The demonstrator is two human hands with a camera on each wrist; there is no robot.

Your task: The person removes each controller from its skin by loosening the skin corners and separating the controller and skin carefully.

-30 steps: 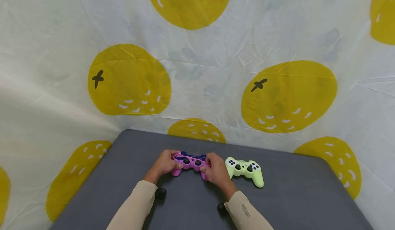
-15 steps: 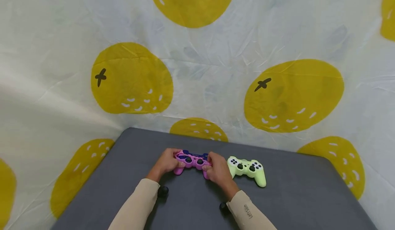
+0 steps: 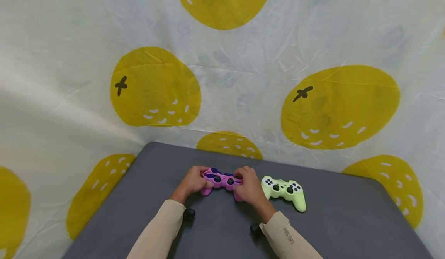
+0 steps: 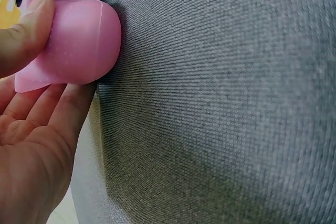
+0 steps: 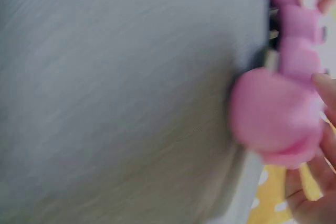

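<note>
A dark blue game controller point(image 3: 226, 173) sits partly inside a soft pink cover point(image 3: 223, 183), its back edge showing blue. My left hand point(image 3: 192, 180) grips the left end. In the left wrist view the thumb lies on top of the pink cover point(image 4: 79, 43), with the fingers behind the rounded handle. My right hand point(image 3: 251, 185) holds the right end and hides most of that side. The right wrist view is blurred, but a thumb touches the top of the cover point(image 5: 273, 114) and fingers reach round its far side. The lower handles are close to the table.
To the right of my right hand lies a game controller in a pale green cover point(image 3: 283, 191), its white face and black sticks upward. All this is on a grey cloth-covered table point(image 3: 333, 220). A white curtain point(image 3: 240, 93) with yellow fruit prints hangs behind and at the sides.
The head view has swung slightly left, so everything sits farther right in it. My right hand has shifted over the controller's right end, and its thumb shows less. The left hand keeps its grip.
</note>
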